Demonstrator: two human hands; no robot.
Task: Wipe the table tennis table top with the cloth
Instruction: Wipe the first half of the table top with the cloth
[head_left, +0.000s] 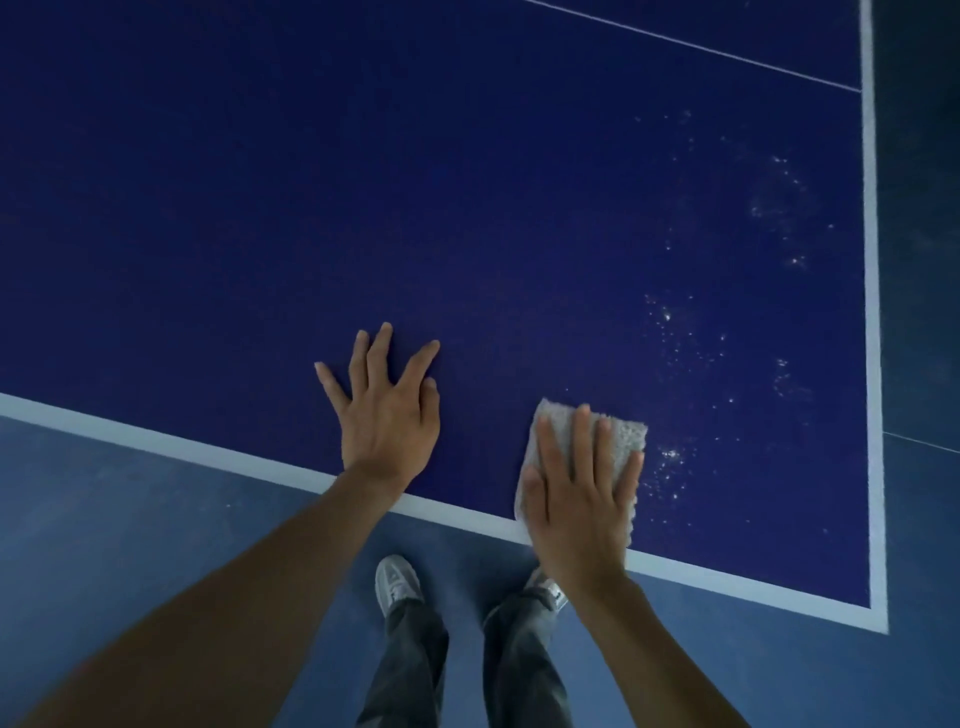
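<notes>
While right hand (579, 499) presses cloth (621, 434) flat, fingers (582, 436) extended, white specks (670, 457) lie just right (left hand (387, 410) splayed, bracing bench (467, 182)).

Both hands, left (387, 413) and right (579, 499), lie flat, fingers spread.

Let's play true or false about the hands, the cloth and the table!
1. The right hand presses flat on the cloth. True.
2. The left hand holds a paddle. False: it lies bare on the table, fingers spread.
3. White specks lie right of the cloth. True.
4. The cloth sits in the table's middle. False: it is at the near edge line.
5. The table is green. False: it is dark blue.
</notes>
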